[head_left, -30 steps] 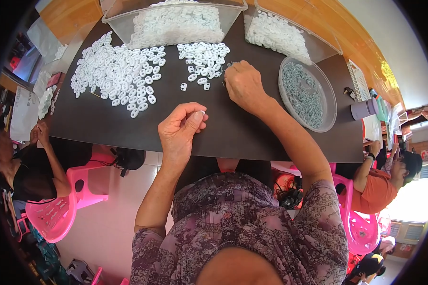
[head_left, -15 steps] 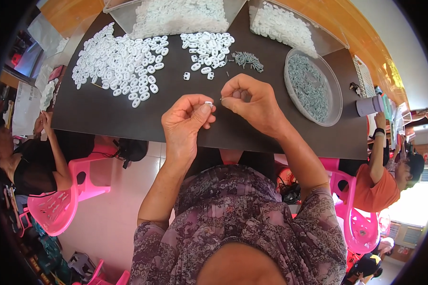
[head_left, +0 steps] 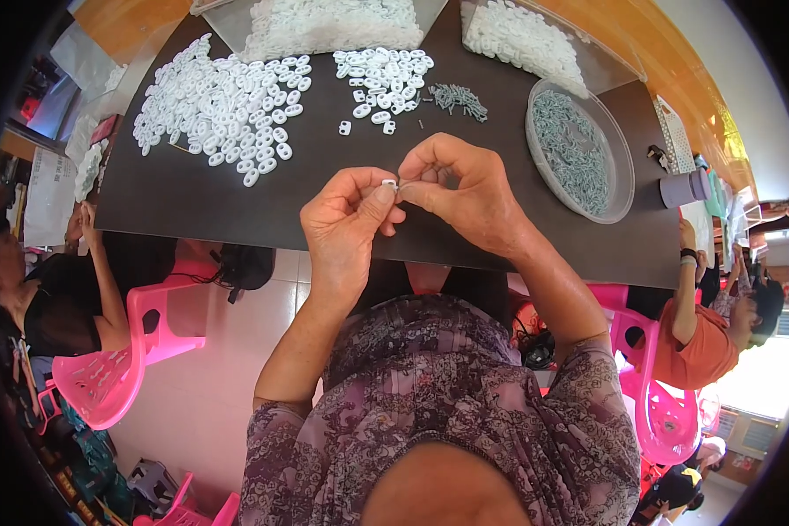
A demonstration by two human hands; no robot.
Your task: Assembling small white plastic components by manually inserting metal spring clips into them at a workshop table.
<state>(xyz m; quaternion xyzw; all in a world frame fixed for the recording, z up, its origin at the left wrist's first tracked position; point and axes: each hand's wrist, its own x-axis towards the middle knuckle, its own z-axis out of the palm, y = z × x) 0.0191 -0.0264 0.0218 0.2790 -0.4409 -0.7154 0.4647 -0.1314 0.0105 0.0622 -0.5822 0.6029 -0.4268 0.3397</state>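
Between thumb and forefinger, my left hand (head_left: 344,215) pinches a small white plastic piece (head_left: 388,182). My right hand (head_left: 466,188) is closed in a pinch on what looks like a tiny screw, mostly covered by the fingertips, and brings it against the piece's right side. Beyond my hands lies a small group of white pieces (head_left: 382,81), some oval with two holes and some squarer. Right of that group is a little heap of grey screws (head_left: 458,101). A wide spread of white oval pieces (head_left: 215,110) covers the table's left part.
A round clear tub (head_left: 624,167) of grey screws stands at the right. Two clear bins of white pieces, a large bin (head_left: 431,19) and another bin (head_left: 609,68), line the far edge. A purple cup (head_left: 684,188) is at the right edge. Other people sit at both sides on pink chairs (head_left: 105,377).
My right hand has moved left, closing the gap, so its fingertips now meet the white piece in my left hand. At the right, another person's hand has left the purple cup.
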